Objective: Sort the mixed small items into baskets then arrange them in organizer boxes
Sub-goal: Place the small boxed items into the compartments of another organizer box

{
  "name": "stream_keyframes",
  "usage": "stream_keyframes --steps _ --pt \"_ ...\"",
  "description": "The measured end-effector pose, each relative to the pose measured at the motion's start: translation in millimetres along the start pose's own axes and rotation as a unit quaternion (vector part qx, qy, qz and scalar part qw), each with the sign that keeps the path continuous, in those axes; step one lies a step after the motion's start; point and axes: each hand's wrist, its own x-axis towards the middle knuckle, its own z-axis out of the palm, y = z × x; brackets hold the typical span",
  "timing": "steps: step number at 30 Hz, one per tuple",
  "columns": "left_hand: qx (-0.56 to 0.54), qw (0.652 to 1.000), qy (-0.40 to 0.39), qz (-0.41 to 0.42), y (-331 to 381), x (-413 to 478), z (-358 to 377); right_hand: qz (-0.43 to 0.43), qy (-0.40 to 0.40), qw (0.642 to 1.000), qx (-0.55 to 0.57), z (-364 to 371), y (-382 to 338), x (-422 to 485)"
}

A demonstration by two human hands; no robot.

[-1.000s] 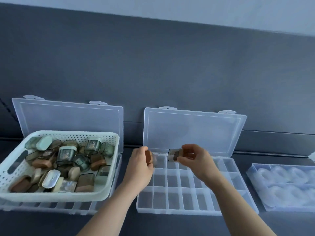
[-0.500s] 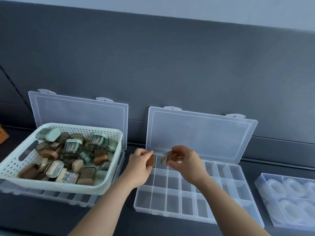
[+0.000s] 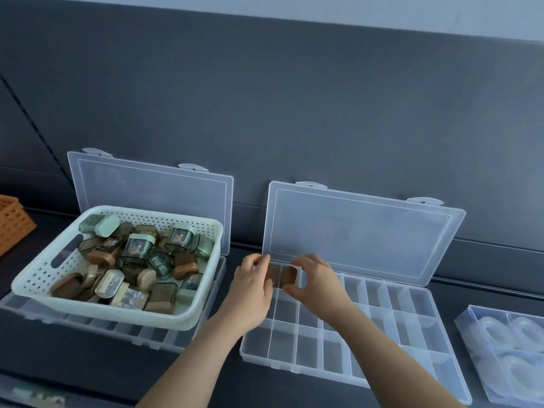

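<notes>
Fingertips of the left hand [image 3: 250,285] and right hand [image 3: 316,282] pinched two brown items [image 3: 281,275], side by side in the organizer box's [image 3: 418,363] back-left compartments. Best seat each flat before releasing. Beyond the left wrist, the basket [image 3: 38,278] held the rest.

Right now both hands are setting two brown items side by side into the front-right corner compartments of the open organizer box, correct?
Not quite. The head view shows the left hand and right hand setting the two brown items side by side into the back-left corner compartments of the open organizer box, next to its raised lid, not the front-right corner.
</notes>
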Motion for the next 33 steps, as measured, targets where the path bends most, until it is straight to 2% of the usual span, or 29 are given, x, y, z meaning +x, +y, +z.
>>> stream_keyframes --steps 8,13,15,20,23,26,30,33 --pt "0.024 0.992 0.098 0.073 14.1 -24.8 -66.6 -0.039 0.060 0.997 0.039 -15.6 -27.9 -2.7" --pt "0.084 0.987 0.132 0.021 -40.5 -32.3 -135.1 -0.096 0.076 0.991 0.054 -15.5 -78.2 7.8" --pt "0.105 0.987 0.119 -0.022 -72.2 -28.7 -157.1 -0.119 0.068 0.989 0.055 -9.4 -100.6 14.9" --pt "0.126 0.988 -0.003 -0.091 -119.3 -20.7 -185.5 -0.150 0.020 0.988 0.042 16.4 -148.0 35.5" --pt "0.088 0.991 -0.029 -0.100 -128.8 -15.3 -193.9 -0.146 -0.018 0.989 0.008 30.6 -171.4 51.1" --pt "0.095 0.989 -0.050 -0.099 -133.8 -11.2 -201.6 -0.128 -0.048 0.990 -0.046 44.9 -188.7 67.7" --pt "0.104 0.989 -0.067 -0.080 -137.9 -8.3 -209.8 -0.096 -0.060 0.989 -0.099 59.9 -197.7 77.9" --pt "0.083 0.992 -0.069 -0.064 -144.5 -7.5 -213.6 -0.058 -0.064 0.992 -0.093 66.9 -197.0 78.3"
